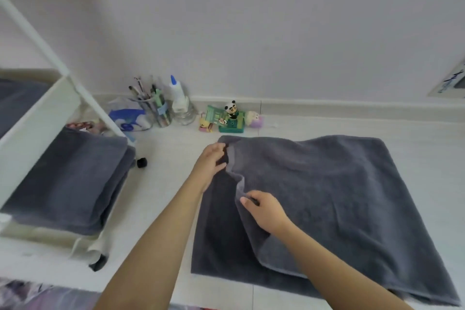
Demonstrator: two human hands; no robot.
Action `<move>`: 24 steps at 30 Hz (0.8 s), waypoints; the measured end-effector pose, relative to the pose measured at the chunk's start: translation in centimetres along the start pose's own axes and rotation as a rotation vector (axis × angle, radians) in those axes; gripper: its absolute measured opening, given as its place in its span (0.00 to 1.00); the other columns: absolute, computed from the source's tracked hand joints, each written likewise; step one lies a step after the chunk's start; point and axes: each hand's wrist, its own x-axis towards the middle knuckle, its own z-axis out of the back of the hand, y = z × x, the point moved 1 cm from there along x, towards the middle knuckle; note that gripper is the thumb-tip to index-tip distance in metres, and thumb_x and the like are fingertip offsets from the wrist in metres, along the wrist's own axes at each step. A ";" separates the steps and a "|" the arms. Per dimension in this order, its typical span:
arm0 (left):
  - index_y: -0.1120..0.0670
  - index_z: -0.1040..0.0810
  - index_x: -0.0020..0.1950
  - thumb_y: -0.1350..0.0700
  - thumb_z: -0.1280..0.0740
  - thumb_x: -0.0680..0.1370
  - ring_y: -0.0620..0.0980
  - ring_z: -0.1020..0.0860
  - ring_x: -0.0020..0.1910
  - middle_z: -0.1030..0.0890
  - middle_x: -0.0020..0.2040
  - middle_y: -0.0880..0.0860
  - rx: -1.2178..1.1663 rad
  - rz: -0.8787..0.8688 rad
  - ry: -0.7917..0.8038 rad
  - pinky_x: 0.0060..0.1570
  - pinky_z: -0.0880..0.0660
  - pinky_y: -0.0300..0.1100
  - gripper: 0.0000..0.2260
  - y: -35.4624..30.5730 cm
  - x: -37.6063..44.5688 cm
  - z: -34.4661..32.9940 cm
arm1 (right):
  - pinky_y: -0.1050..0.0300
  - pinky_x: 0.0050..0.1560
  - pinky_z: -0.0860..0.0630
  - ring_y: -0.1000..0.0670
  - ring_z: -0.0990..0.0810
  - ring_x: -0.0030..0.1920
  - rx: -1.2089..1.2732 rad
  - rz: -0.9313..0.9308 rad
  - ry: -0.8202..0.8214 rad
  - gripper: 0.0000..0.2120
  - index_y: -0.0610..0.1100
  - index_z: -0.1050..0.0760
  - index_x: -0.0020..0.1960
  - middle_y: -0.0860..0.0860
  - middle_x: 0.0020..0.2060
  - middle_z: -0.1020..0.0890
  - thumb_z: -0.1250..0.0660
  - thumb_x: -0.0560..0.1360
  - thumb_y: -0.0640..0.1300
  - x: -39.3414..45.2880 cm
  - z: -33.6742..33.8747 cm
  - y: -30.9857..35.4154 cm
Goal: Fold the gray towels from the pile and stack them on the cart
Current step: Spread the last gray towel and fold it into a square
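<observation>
A gray towel (339,191) lies folded over on the white floor, its upper layer reaching leftward across the lower layer. My left hand (210,161) pinches the far end of the upper layer's edge near the towel's back left corner. My right hand (264,209) grips the same edge closer to me, where it is bunched and lifted. A strip of the darker lower layer shows to the left of that edge. On the white cart (32,118) at the left, folded gray towels (68,181) are stacked on the lower shelf. Another gray towel (15,100) lies on the shelf above.
Along the wall stand a jar of brushes and pens (156,106), a glue bottle (177,95) in a glass jar, a plastic bag (129,116), and small toys with a green basket (230,118). A cart wheel (141,162) sits near my left hand.
</observation>
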 end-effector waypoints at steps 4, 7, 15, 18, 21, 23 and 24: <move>0.53 0.27 0.58 0.52 0.45 0.83 0.48 0.26 0.57 0.24 0.57 0.50 0.236 0.127 -0.028 0.51 0.25 0.42 0.10 4.4 -1.8 1.3 | 0.55 0.45 0.28 0.48 0.21 0.44 -0.065 -0.082 0.063 0.14 0.40 0.21 0.52 0.46 0.44 0.18 0.40 0.80 0.49 0.8 -2.3 -1.7; 0.54 0.27 0.57 0.50 0.45 0.83 0.49 0.22 0.51 0.22 0.56 0.54 0.281 0.188 -0.149 0.45 0.23 0.41 0.11 7.1 -4.6 3.2 | 0.53 0.49 0.27 0.47 0.21 0.47 -0.073 -0.057 0.065 0.13 0.40 0.21 0.52 0.46 0.46 0.17 0.39 0.79 0.48 1.0 -3.8 -0.9; 0.57 0.23 0.52 0.41 0.50 0.82 0.51 0.21 0.46 0.19 0.47 0.54 0.144 0.477 -0.118 0.45 0.24 0.41 0.24 9.2 -11.2 3.7 | 0.64 0.27 0.29 0.52 0.18 0.34 0.161 -0.104 0.369 0.12 0.47 0.22 0.52 0.50 0.47 0.16 0.44 0.81 0.47 2.3 -2.9 0.5; 0.53 0.26 0.39 0.43 0.38 0.78 0.45 0.26 0.36 0.24 0.36 0.49 0.480 0.351 -0.140 0.39 0.29 0.36 0.16 10.2 -12.7 3.7 | 0.62 0.48 0.24 0.59 0.22 0.44 -0.179 0.208 0.262 0.11 0.52 0.22 0.53 0.55 0.51 0.20 0.42 0.80 0.43 4.4 -2.9 0.4; 0.52 0.32 0.34 0.50 0.32 0.75 0.42 0.32 0.32 0.30 0.33 0.46 0.621 0.203 -0.160 0.34 0.35 0.35 0.14 11.1 -13.5 3.1 | 0.57 0.65 0.38 0.52 0.32 0.63 -0.486 0.555 0.355 0.14 0.55 0.24 0.62 0.59 0.61 0.26 0.43 0.81 0.45 6.1 -3.9 1.2; 0.54 0.33 0.37 0.51 0.34 0.77 0.43 0.34 0.33 0.31 0.34 0.47 0.583 0.136 -0.178 0.35 0.37 0.36 0.13 10.7 -14.0 2.7 | 0.56 0.67 0.46 0.52 0.39 0.68 -0.697 0.671 0.511 0.15 0.55 0.26 0.63 0.60 0.65 0.29 0.46 0.82 0.48 7.2 -4.1 2.5; 0.54 0.33 0.39 0.51 0.35 0.78 0.43 0.34 0.33 0.32 0.34 0.47 0.553 0.116 -0.169 0.35 0.37 0.36 0.12 10.1 -14.3 2.7 | 0.55 0.67 0.48 0.53 0.40 0.69 -0.799 0.705 0.566 0.15 0.54 0.26 0.62 0.60 0.63 0.27 0.48 0.82 0.50 7.9 -3.9 3.0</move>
